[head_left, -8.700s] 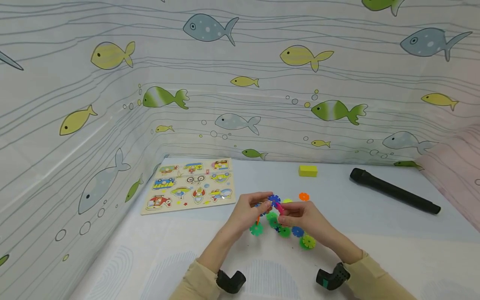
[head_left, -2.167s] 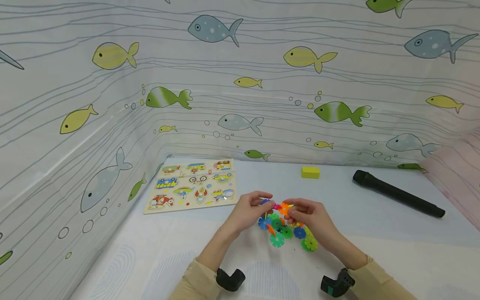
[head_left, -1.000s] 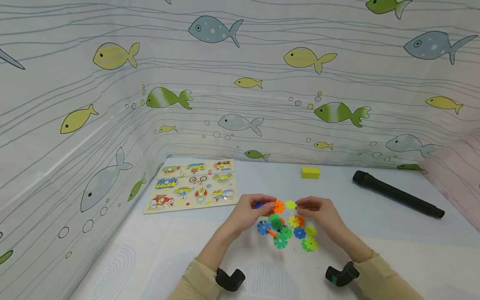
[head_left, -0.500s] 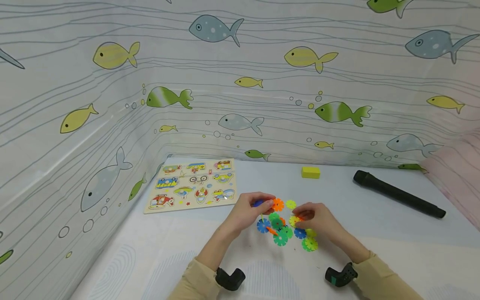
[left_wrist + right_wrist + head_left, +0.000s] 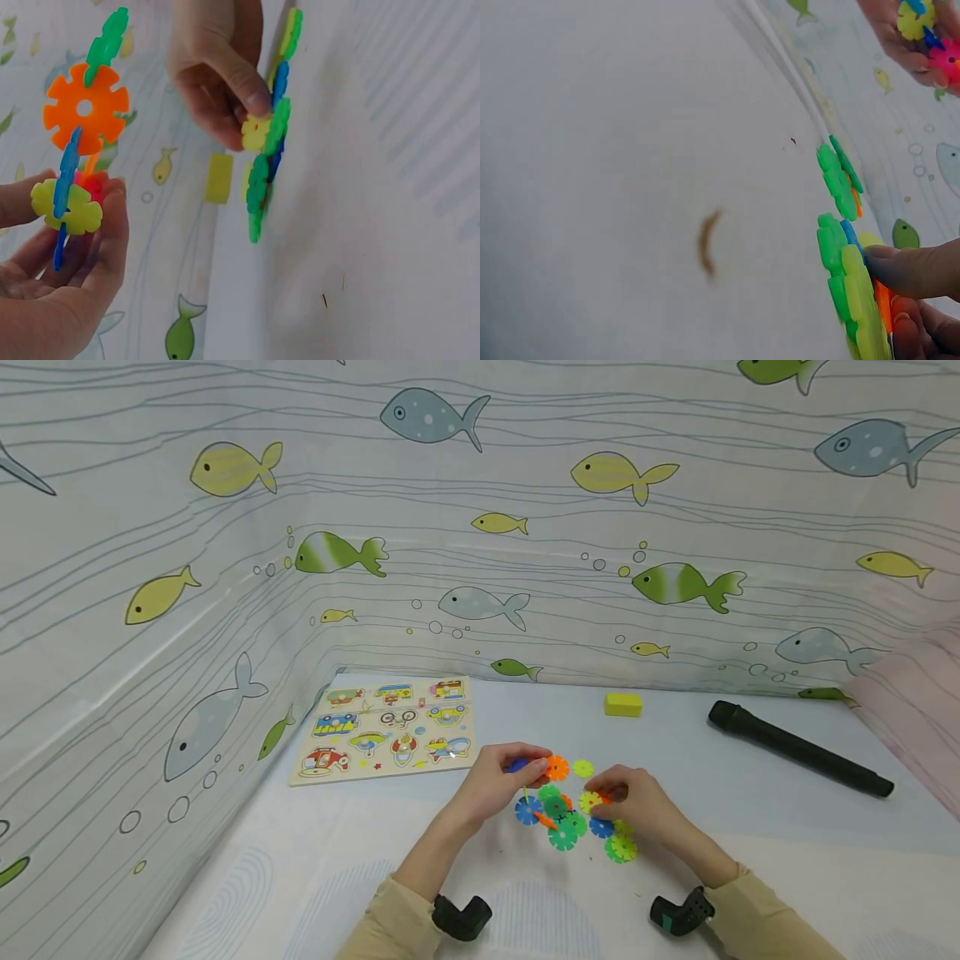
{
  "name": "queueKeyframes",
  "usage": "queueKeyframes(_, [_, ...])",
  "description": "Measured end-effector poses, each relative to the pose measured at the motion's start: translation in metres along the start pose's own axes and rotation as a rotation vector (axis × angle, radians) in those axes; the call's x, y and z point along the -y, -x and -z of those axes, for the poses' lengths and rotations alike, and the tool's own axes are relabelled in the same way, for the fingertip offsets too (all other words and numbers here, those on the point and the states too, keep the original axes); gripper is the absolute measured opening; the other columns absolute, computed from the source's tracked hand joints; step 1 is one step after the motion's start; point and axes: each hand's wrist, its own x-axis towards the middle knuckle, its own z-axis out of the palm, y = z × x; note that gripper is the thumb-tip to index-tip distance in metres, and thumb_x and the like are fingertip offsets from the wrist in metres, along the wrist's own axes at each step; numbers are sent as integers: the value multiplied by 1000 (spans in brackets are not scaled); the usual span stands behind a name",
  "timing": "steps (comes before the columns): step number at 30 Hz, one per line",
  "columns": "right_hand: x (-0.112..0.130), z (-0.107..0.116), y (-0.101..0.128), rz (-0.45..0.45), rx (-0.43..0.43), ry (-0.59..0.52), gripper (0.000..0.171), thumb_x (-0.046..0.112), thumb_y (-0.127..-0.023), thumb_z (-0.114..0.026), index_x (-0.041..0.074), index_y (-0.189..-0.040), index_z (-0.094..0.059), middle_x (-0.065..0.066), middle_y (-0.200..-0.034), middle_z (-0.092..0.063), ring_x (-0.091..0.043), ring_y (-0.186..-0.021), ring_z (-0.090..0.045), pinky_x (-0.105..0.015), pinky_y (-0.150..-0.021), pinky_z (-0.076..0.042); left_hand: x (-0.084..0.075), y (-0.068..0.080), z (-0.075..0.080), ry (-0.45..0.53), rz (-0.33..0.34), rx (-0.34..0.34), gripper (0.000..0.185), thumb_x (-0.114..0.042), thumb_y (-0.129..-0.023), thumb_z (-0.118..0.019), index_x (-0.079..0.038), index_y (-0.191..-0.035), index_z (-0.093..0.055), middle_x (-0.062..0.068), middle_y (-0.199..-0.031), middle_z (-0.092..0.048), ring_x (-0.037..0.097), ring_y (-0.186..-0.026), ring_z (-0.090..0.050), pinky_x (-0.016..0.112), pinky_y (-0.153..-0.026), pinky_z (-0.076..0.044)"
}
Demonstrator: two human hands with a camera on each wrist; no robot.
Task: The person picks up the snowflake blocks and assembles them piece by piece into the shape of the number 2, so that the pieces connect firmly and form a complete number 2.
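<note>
My left hand (image 5: 495,781) pinches a chain of interlocking plastic flower discs. An orange disc (image 5: 557,767) of the chain shows by the fingertips, and a blue disc (image 5: 528,810) and a green disc (image 5: 562,835) hang lower. In the left wrist view, a yellow disc (image 5: 86,211) and a pink disc (image 5: 91,186) sit between thumb and fingers. My right hand (image 5: 637,797) is at the loose discs on the table, with thumb and fingers on a yellow disc (image 5: 590,802). Its thumb partly covers that disc in the right wrist view, where an orange disc (image 5: 883,304) lies close by.
Around the right hand lie several green, blue and yellow-green discs (image 5: 621,847). One yellow-green disc (image 5: 582,768) lies apart, farther back. A wooden picture puzzle (image 5: 386,731) is at the back left, a yellow block (image 5: 623,705) behind, and a black microphone (image 5: 798,747) at the right.
Earlier my right hand held a pink disc, then an orange one, at the chain. The orange disc is now on the chain, and the right hand has moved off to the yellow disc.
</note>
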Motion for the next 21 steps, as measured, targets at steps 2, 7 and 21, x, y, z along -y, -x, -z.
queueKeyframes(2, [-1,0,0,-5,-5,-5,27,10,-81,-83,7,-106,-73,-2,-99,-68,-17,-86,-56,-23,-76,-51,-1,0,0,3,3,0,29,-23,-101,-60,-6,-124,-68,10,-114,-70,37,-106,-68,28,-91,-57])
queueKeyframes(7, [0,-1,-2,-26,-15,-15,26,8,-81,-82,8,-104,-71,-2,-95,-66,-17,-84,-55,-21,-74,-51,-1,1,-1,7,5,-1,29,-22,-101,-60,-5,-123,-68,10,-114,-70,37,-106,-68,28,-91,-57])
queueKeyframes(21, [10,6,2,-57,-58,-80,24,15,-87,-78,6,-108,-72,-2,-94,-70,-16,-83,-62,-25,-76,-56,-1,1,-2,-4,0,2,28,-22,-101,-61,-6,-123,-69,10,-113,-70,31,-103,-70,28,-91,-57])
